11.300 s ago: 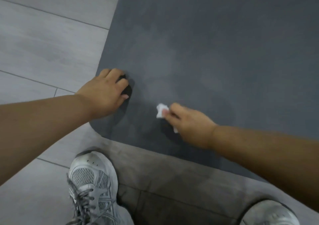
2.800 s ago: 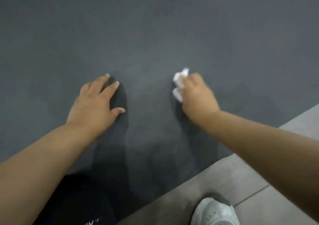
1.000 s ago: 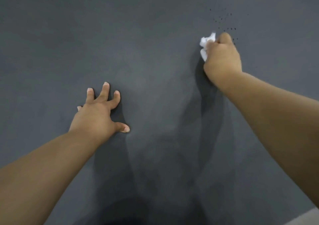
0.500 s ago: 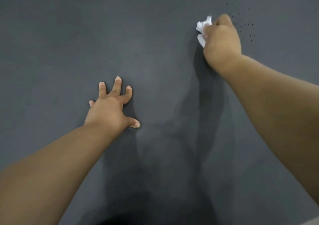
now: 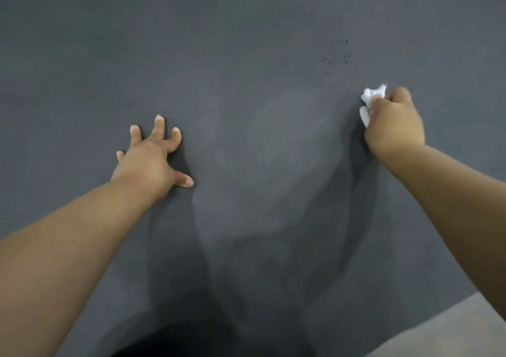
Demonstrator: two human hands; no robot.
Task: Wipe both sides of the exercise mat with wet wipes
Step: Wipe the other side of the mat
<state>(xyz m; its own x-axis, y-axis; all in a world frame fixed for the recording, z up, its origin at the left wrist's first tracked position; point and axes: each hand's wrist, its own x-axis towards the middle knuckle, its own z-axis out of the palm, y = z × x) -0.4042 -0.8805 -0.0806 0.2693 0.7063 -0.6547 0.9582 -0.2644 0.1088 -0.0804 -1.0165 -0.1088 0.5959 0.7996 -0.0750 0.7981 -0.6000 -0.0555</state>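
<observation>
Pale floor (image 5: 443, 334) fills the lower right corner, closest to the camera, and the near edge of the dark grey exercise mat (image 5: 246, 69) cuts across it on a slant. The mat lies flat and takes up almost the whole view. At the bottom edge, left of centre, a black shape (image 5: 178, 340) sits over the mat; what it is cannot be told. Two bare forearms reach forward from the lower corners, each dropping a soft shadow onto the mat. Farther out, the left hand (image 5: 149, 162) is planted on the mat with its fingers spread wide and gently arched, fingertips down, thumb stuck out to the right, holding nothing. Between the two hands the mat looks a shade paler and patchy. The right hand (image 5: 394, 126), well apart from the left and a little farther away, is balled into a fist around a crumpled white wet wipe (image 5: 369, 102). The wipe bulges out of the fist on its left and far side and sits down against the mat. Just beyond it and slightly to the left, a loose scatter of small dark specks (image 5: 335, 55) dots the mat. At the far top left corner a thin sliver of pale floor shows past the mat's edge.
</observation>
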